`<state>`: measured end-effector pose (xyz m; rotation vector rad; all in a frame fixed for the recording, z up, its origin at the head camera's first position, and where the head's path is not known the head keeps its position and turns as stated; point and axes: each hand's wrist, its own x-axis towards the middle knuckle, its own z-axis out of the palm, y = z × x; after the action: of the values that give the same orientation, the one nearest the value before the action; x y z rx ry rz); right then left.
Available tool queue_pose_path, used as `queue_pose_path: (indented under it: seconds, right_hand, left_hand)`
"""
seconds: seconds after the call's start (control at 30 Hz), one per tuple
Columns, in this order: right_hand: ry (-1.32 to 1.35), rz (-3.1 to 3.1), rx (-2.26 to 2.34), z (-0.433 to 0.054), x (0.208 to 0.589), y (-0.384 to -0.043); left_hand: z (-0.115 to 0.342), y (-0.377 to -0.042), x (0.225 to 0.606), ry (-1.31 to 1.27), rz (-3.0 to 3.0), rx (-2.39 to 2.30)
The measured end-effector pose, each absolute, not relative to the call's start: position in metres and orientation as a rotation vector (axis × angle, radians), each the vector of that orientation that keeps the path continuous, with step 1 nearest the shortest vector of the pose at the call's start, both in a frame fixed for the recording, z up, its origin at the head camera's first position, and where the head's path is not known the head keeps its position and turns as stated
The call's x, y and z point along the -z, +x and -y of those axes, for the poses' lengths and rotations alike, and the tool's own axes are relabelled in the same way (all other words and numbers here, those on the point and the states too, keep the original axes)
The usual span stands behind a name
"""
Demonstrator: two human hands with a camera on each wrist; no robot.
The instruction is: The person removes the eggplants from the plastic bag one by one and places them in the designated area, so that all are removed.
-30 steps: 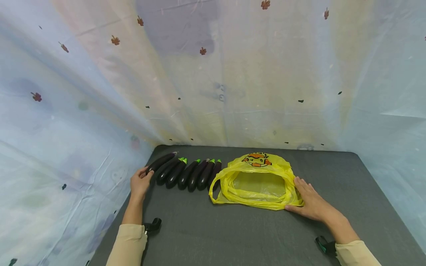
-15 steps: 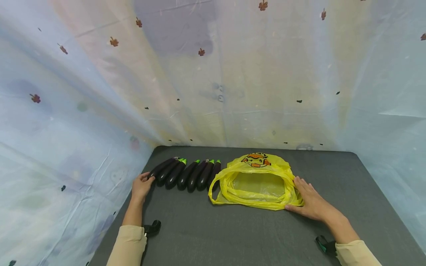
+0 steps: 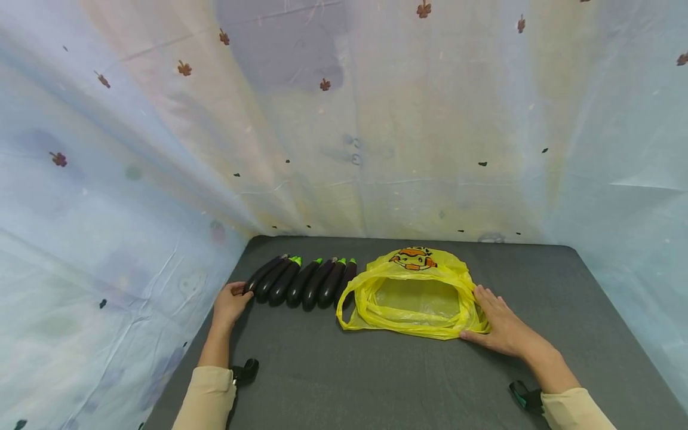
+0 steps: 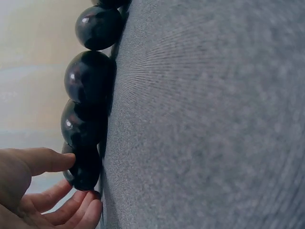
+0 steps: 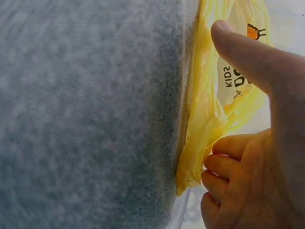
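At the left end of a row of dark purple eggplants (image 3: pixel 316 285), my left hand (image 3: pixel 230 303) pinches the near end of the outermost eggplant (image 3: pixel 262 273). In the left wrist view the thumb lies over that eggplant's rounded tip (image 4: pixel 86 174) and the other fingers are on its outer side. This eggplant lies on the table against its neighbour. A yellow plastic bag (image 3: pixel 457 269) with a cartoon print lies to the right, its mouth facing me. My right hand (image 3: pixel 502 322) rests against the bag's right side with fingers extended; they touch the yellow film (image 5: pixel 195 157).
The dark grey table (image 3: pixel 365 382) runs up to a pale patterned curtain (image 3: pixel 408 137) at the back and left. A loop handle (image 3: pixel 344 310) of the bag overlaps the rightmost eggplant (image 3: pixel 349 273). Some green stem caps point toward the back.
My left hand has moved the outermost eggplant down and to the right until it lies alongside the row. The right hand and the bag have stayed in place.
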<state>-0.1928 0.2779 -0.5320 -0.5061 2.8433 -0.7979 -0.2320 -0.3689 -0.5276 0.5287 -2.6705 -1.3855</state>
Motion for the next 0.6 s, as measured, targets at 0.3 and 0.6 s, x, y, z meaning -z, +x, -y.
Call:
queue_pose_path:
  seconds: [0.3,0.6]
  right_hand:
    - [-0.514,-2.849,0.8,-0.2779,0.5317,-0.1929]
    - [-0.543,-2.889,0.79,-0.2764,0.5263,-0.1929]
  left_hand:
    - [0.3689,-0.2295,0.5241,0.503,2.707,1.329]
    - [0.3744,-0.2293,0.5227,0.522,2.743,1.26]
